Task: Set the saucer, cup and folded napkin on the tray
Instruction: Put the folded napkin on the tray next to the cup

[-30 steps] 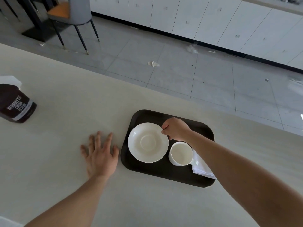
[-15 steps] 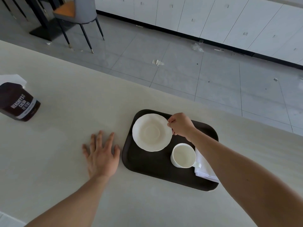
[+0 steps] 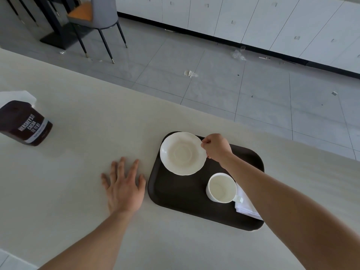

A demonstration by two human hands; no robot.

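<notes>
A pale table fills the lower frame; grey floor tiles and white cabinets lie beyond. Centre-right, the dark tray holds the cup and folded napkin. The right hand pinches the saucer by its right rim, over the tray's upper-left corner. The left hand lies flat, fingers spread, just left of the tray.

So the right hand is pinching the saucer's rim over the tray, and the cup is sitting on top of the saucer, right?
Not quite. The head view shows the right hand pinching the saucer's rim over the tray, but the cup is not on the saucer. It stands apart on the tray itself, nearer the person, beside the folded napkin.
</notes>
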